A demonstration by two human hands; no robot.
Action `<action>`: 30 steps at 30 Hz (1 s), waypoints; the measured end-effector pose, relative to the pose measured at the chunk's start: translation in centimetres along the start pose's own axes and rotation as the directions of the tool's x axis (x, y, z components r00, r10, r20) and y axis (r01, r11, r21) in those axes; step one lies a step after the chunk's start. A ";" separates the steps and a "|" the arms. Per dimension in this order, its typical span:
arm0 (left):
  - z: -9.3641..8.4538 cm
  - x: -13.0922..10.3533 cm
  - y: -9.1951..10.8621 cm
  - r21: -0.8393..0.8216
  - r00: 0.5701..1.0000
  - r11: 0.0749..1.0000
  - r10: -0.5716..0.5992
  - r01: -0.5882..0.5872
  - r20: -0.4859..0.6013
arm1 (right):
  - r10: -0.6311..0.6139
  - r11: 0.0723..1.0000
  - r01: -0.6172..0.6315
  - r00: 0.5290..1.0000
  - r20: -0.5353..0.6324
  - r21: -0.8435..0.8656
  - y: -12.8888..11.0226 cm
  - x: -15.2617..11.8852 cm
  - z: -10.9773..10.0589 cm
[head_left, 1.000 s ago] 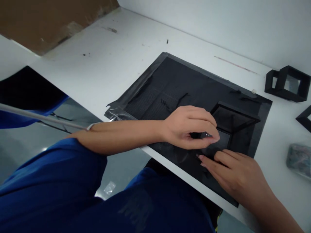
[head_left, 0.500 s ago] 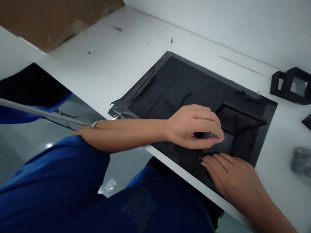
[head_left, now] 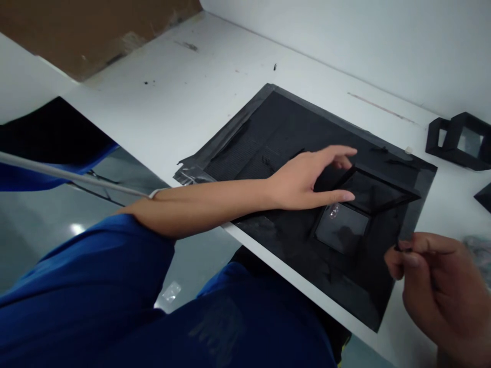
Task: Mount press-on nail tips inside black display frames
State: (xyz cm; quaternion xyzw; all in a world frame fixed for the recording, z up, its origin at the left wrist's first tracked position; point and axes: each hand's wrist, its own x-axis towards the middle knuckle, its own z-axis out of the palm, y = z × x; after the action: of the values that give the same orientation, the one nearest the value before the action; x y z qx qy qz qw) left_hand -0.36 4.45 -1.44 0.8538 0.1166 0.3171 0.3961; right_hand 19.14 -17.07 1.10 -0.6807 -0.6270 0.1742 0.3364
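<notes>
On the black mat [head_left: 291, 122] lies a black open frame [head_left: 395, 204], with a dark glossy pane [head_left: 345, 230] at its near left side. A small clear, shiny piece [head_left: 334, 210] rests near that pane's upper corner. My left hand [head_left: 303, 179] hovers by the frame's left side, thumb and fingers apart, holding nothing; its thumb is close to the clear piece. Beyond the mat's right edge, my right hand [head_left: 441, 286] pinches a small dark piece [head_left: 404, 246] between thumb and fingers. Its kind is too small to make out.
Two black frames [head_left: 460, 140] stand at the back right, with part of another black item [head_left: 485, 197] nearer. A blurred clear bag [head_left: 477, 253] is partly behind my right hand. A brown board [head_left: 95, 36] stands at the far left of the white table [head_left: 161, 117].
My right hand has moved right, off the pane, with the small dark piece. My left hand has spread its fingers and shifted up slightly, uncovering the pane and clear piece.
</notes>
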 end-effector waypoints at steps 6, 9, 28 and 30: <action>0.5 0.2 -0.2 -0.075 0.980 0.984 -0.149 0.159 0.129 | 0.099 0.993 -0.093 0.991 -0.084 0.075 1.1 0.7 0.2; 0.2 0.2 0.3 -0.182 0.978 0.962 -0.193 0.203 0.075 | 0.127 0.985 -0.115 0.988 -0.088 0.130 1.8 0.8 0.3; -0.5 0.6 0.9 -0.111 0.863 0.960 0.174 -0.255 -0.475 | 0.286 0.783 -0.363 0.931 -0.226 -0.505 2.9 2.9 -0.7; -0.6 0.8 0.9 -0.113 0.856 0.959 0.174 -0.259 -0.487 | 0.135 0.823 -0.191 0.981 -0.142 -0.536 2.7 2.5 -0.9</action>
State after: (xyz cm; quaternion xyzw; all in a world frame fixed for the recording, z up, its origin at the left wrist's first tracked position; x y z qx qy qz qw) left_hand -0.14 4.59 -0.09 0.7202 0.0841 0.5672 0.3906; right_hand 22.13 -14.83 0.35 -0.8071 -0.5727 -0.0175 0.1424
